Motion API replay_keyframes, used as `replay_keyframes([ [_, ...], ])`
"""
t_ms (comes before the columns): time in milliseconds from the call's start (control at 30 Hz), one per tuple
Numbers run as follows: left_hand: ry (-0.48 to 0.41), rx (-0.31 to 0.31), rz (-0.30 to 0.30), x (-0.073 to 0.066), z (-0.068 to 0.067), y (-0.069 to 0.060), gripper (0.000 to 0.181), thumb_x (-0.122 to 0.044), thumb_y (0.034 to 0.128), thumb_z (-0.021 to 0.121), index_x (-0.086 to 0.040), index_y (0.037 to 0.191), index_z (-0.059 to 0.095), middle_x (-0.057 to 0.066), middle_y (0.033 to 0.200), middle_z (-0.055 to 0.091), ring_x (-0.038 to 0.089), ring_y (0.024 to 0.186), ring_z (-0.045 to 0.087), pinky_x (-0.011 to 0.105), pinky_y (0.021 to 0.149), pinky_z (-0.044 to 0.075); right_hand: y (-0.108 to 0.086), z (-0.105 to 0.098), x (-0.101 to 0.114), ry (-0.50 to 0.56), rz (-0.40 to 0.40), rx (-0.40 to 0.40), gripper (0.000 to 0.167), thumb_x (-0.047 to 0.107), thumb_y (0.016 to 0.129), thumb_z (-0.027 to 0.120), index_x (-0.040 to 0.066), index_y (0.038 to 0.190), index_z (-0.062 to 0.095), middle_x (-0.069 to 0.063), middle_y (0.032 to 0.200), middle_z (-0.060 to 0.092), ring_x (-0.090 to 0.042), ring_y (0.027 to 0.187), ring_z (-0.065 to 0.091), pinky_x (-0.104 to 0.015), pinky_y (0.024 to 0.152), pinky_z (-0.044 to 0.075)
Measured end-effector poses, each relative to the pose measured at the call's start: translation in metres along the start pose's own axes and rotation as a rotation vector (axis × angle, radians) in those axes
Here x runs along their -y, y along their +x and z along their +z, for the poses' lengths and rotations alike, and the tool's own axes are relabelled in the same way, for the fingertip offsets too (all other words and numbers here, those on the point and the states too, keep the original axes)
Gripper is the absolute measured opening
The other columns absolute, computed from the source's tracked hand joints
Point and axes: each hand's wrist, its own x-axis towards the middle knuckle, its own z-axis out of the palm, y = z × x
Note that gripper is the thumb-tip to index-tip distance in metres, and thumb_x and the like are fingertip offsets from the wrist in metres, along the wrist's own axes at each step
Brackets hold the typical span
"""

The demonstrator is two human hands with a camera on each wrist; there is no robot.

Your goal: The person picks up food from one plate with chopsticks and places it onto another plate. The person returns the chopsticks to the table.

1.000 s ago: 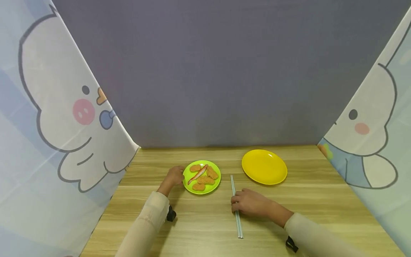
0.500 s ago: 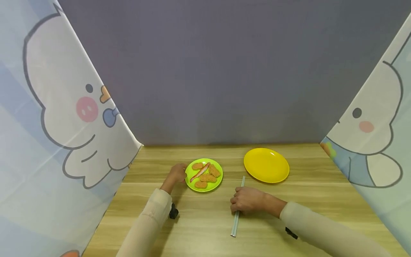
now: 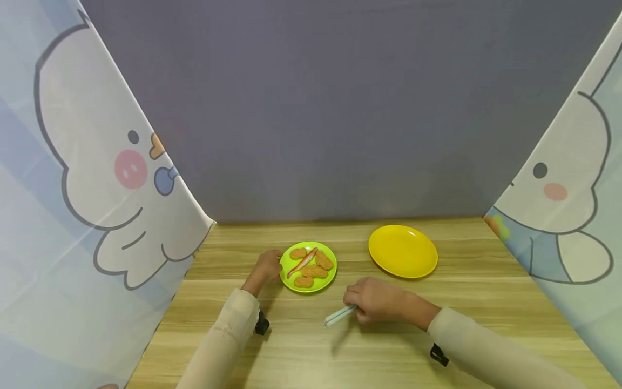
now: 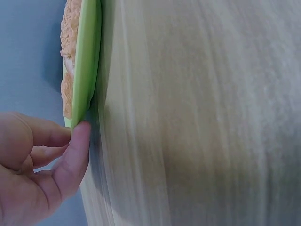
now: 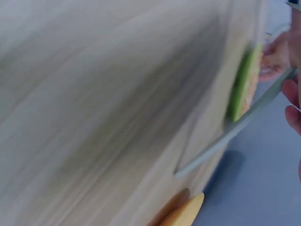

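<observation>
On the wooden table, my left hand (image 3: 266, 266) pinches the left rim of a lime-green plate (image 3: 322, 285) between thumb and fingers. Several breaded, nugget-like pieces (image 3: 314, 271) lie on this plate, along with a long red-and-white strip (image 3: 302, 263). My right hand (image 3: 375, 300) grips a pair of pale, silvery-blue chopsticks (image 3: 340, 315), one end sticking out to the left above the table. In the right wrist view, the chopsticks (image 5: 225, 136) slant down toward the tabletop; whether the tip touches it, I cannot tell.
A yellow plate (image 3: 403, 252) with nothing on it sits at the back right. A grey panel (image 3: 350, 119) stands behind the wooden table (image 3: 301, 346). Cartoon-printed sheets flank it at left (image 3: 97, 135) and right (image 3: 568, 189).
My right hand has picked the chopsticks up off the table and turned them, so the near end now points left. The left hand stays at the green plate's rim.
</observation>
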Motion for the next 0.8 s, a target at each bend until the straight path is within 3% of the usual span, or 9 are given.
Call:
replay_keyframes([
  [233,-0.032,0.018,-0.009,0.002,0.0,0.001,0.048,0.009,0.0884,0.053,0.006,0.135,0.059,0.028,0.123,0.069,0.022,0.077,0.075,0.027,0.061,0.061,0.004,-0.023,-0.008,0.258,0.253,-0.182,0.027,0.007,0.07,0.074,0.018,0.089,0.059,0.012,0.073,0.058,0.007,0.065,0.046,-0.004,0.056,0.037],
  [400,-0.031,0.019,0.0,0.003,0.0,0.001,0.047,0.009,0.0873,0.053,0.006,0.134,0.06,0.028,0.12,0.07,0.021,0.071,0.075,0.027,0.059,0.061,-0.002,-0.028,-0.014,0.498,0.407,-0.34,0.03,-0.002,0.071,0.074,0.016,0.09,0.06,0.008,0.07,0.06,-0.006,0.057,0.054,-0.012,0.051,0.045],
  [600,-0.051,0.009,-0.007,0.004,0.001,0.003,0.048,0.009,0.0857,0.054,0.005,0.133,0.061,0.025,0.118,0.072,0.02,0.073,0.075,0.026,0.058,0.061,-0.005,-0.028,-0.011,0.687,0.428,-0.48,0.031,-0.018,0.069,0.071,0.004,0.087,0.057,-0.005,0.068,0.057,-0.021,0.054,0.052,-0.027,0.044,0.046],
  [800,-0.07,0.014,-0.015,0.004,0.001,0.004,0.047,0.01,0.0862,0.054,0.005,0.133,0.061,0.025,0.12,0.071,0.023,0.081,0.075,0.027,0.059,0.062,-0.01,-0.025,-0.008,0.743,0.477,-0.519,0.029,-0.024,0.069,0.068,-0.003,0.084,0.055,-0.01,0.065,0.055,-0.014,0.056,0.049,-0.032,0.044,0.047],
])
